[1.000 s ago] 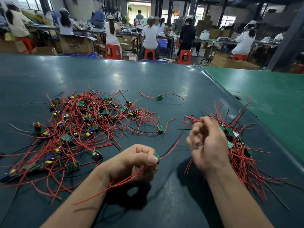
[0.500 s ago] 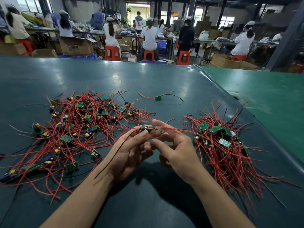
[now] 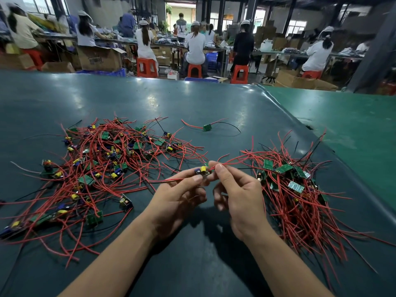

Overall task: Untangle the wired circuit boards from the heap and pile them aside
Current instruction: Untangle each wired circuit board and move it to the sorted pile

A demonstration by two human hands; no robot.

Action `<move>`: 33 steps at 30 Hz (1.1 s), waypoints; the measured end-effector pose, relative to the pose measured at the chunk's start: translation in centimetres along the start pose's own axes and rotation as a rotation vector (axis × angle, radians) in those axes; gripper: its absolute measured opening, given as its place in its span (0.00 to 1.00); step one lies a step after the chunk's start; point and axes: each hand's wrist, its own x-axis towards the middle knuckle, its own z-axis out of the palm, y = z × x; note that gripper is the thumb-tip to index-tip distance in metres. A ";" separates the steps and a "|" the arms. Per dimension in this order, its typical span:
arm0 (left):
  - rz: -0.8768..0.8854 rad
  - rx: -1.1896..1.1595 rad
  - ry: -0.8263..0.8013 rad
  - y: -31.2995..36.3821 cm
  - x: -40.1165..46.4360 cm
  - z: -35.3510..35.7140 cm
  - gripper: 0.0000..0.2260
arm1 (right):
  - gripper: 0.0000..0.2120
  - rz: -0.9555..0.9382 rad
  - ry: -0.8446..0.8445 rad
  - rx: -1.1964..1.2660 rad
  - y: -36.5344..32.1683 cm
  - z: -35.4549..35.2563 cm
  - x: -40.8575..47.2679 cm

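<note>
Across dark mat (image 3: 192,108), both hands' fingers (image 3: 221,169) still pinch one board (image 3: 203,169).

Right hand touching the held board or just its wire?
Cannot tell: in the head view, right hand fingertips meet at the red wire beside the board; board contact unclear.

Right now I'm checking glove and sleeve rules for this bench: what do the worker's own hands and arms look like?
Both are bare. The left hand and right hand wear no gloves, and no rings, watch or wrist strap show. Both forearms are uncovered down to the bottom edge of the picture, with no sleeve or cuff in view. The fingernails that show are short and unpainted.
</note>
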 end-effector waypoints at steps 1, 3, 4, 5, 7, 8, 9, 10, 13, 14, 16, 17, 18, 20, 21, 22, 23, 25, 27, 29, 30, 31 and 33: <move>0.028 0.020 0.008 -0.1 0.0 0.0 0.13 | 0.07 0.013 0.019 -0.005 0.1 0.1 0.0; 0.086 0.056 0.034 -0.3 0.2 0.0 0.14 | 0.06 0.035 0.047 -0.025 0.3 0.1 0.0; 0.121 0.071 0.049 -0.4 0.2 0.0 0.13 | 0.06 0.043 0.056 -0.039 0.5 0.1 0.0; 0.160 0.096 0.071 -0.5 0.3 0.0 0.13 | 0.06 0.049 0.060 -0.050 0.6 0.1 0.0; 0.237 0.174 0.115 -0.6 0.4 -0.1 0.11 | 0.06 0.054 0.070 -0.046 0.7 0.2 0.0; 0.266 0.199 0.118 -0.8 0.4 -0.2 0.10 | 0.07 0.055 0.086 -0.037 0.7 0.1 0.1; 0.279 0.210 0.115 -0.9 0.4 -0.1 0.10 | 0.09 0.055 0.108 -0.023 0.7 0.0 0.2; 0.286 0.214 0.107 -0.9 0.4 0.0 0.09 | 0.10 0.049 0.132 -0.007 0.6 -0.1 0.4; 0.296 0.209 0.092 -0.9 0.4 0.1 0.05 | 0.14 -0.005 0.205 -0.006 0.2 -0.6 0.7; 0.301 0.202 0.091 -0.8 0.3 0.2 0.05 | 0.15 -0.029 0.231 -0.015 0.1 -0.8 0.9; 0.314 0.198 0.095 -0.7 0.3 0.2 0.05 | 0.17 -0.062 0.288 -0.027 -0.1 -1.1 1.1; 0.319 0.198 0.099 -0.7 0.3 0.2 0.05 | 0.17 -0.072 0.320 -0.032 -0.2 -1.3 1.3; 0.323 0.197 0.104 -0.6 0.2 0.1 0.05 | 0.17 -0.082 0.353 -0.037 -0.3 -1.4 1.4; 0.325 0.194 0.107 -0.5 0.1 0.0 0.05 | 0.16 -0.112 0.422 -0.036 -0.5 -1.7 1.6; 0.324 0.195 0.106 -0.5 0.1 0.0 0.05 | 0.15 -0.128 0.451 -0.031 -0.6 -1.8 1.6; 0.324 0.198 0.106 -0.4 0.1 0.0 0.05 | 0.15 -0.139 0.476 -0.023 -0.8 -1.9 1.7; 0.324 0.202 0.103 -0.3 0.1 0.0 0.05 | 0.14 -0.143 0.498 -0.013 -0.9 -2.1 1.8; 0.325 0.218 0.093 -0.3 0.0 0.1 0.06 | 0.16 -0.142 0.538 0.010 -1.1 -2.4 2.0; 0.326 0.238 0.081 -0.2 -0.1 0.1 0.09 | 0.17 -0.162 0.575 0.005 -1.2 -2.6 2.0; 0.325 0.245 0.081 -0.2 -0.2 0.2 0.10 | 0.17 -0.188 0.593 -0.022 -1.1 -2.5 1.9; 0.324 0.244 0.081 -0.2 -0.2 0.2 0.09 | 0.17 -0.200 0.600 -0.026 -1.1 -2.4 1.9; 0.321 0.233 0.084 -0.1 -0.2 0.2 0.07 | 0.17 -0.215 0.609 -0.014 -1.2 -2.4 1.9; 0.315 0.183 0.098 0.0 -0.1 0.0 0.06 | 0.15 -0.248 0.613 0.060 -1.6 -2.6 1.9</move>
